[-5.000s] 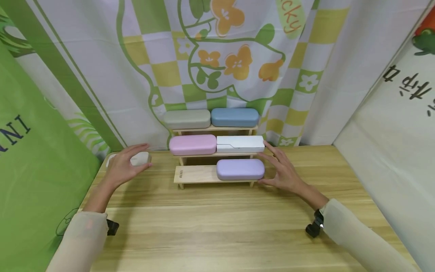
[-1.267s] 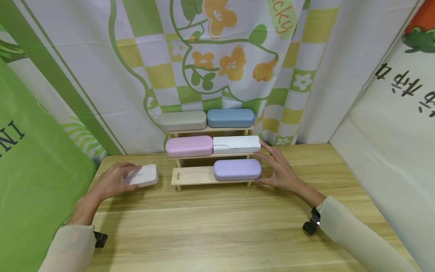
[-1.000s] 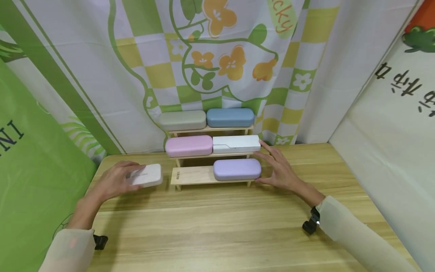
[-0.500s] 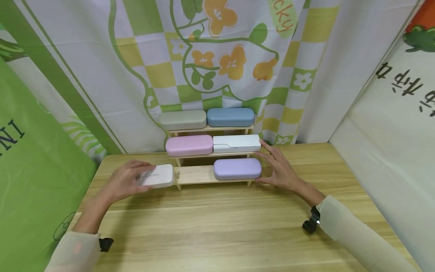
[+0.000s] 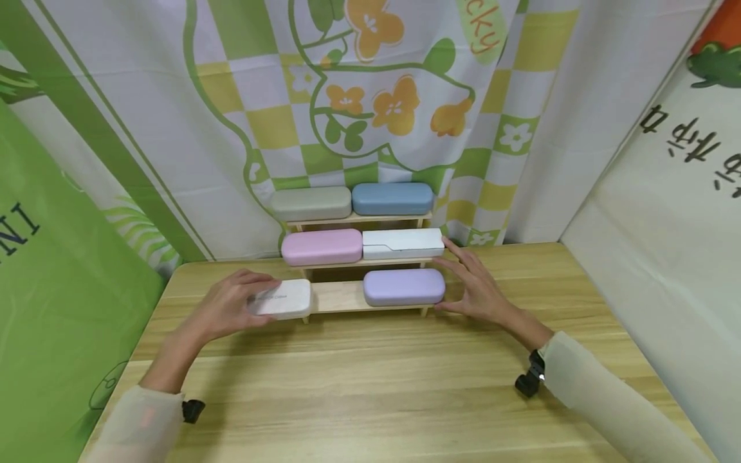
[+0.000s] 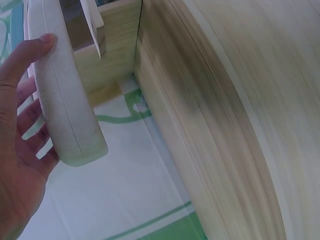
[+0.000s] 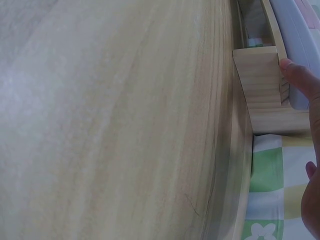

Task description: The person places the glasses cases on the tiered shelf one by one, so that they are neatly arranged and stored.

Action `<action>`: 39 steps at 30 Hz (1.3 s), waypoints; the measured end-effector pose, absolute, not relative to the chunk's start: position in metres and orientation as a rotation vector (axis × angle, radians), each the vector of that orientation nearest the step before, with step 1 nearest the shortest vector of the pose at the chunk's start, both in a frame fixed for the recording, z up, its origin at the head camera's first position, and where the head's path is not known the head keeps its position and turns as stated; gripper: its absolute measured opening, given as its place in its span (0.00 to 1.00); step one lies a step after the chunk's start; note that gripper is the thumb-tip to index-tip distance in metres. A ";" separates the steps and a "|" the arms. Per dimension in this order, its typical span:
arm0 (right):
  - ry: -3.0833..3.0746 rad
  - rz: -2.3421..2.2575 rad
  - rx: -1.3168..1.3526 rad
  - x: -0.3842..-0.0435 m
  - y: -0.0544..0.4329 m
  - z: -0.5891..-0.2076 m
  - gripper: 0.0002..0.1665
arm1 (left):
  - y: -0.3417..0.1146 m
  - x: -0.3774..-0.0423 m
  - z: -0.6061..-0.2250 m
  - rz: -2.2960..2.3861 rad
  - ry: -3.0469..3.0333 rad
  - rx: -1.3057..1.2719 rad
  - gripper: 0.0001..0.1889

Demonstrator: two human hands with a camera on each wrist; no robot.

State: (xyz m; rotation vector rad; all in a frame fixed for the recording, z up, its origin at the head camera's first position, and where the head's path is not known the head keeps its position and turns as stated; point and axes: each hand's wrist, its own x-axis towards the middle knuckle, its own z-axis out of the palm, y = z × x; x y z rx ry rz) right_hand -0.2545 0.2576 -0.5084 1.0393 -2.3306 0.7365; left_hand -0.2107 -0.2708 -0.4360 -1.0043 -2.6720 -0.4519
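In the head view my left hand [image 5: 234,303] holds a white glasses case [image 5: 286,298] with small lettering on its lid. The case overlaps the left end of the lowest shelf [image 5: 338,297] of a three-tier wooden rack. Seen from the left wrist, my thumb presses one side of the white case [image 6: 62,95] and the fingers lie along the other. My right hand [image 5: 477,292] grips the rack's right end, its thumb [image 7: 295,75] on the lowest shelf's edge. Close beside it, a lilac glasses case [image 5: 404,287] sits on that shelf.
Along the middle tier lie a pink case [image 5: 321,246] and a white case with a curved seam [image 5: 403,244]. The top tier bears a grey-green case [image 5: 311,202] and a blue case [image 5: 392,198]. A patterned curtain [image 5: 370,148] hangs behind the wooden table [image 5: 359,386].
My left hand has taken hold of the white glasses case at the table's left and carried it right, over the lowest shelf's left end. My right hand stays at the rack.
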 end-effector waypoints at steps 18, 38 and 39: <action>-2.328 0.738 1.040 -0.255 0.259 -0.506 0.65 | -0.235 -0.220 -0.438 -0.492 -2.674 -1.011 0.35; -2.356 0.733 1.039 -0.253 0.258 -0.505 0.65 | -0.202 -0.224 -0.453 -0.416 -2.696 -1.015 0.36; -2.356 0.733 1.039 -0.253 0.258 -0.505 0.65 | -0.201 -0.224 -0.453 -0.413 -2.694 -1.011 0.36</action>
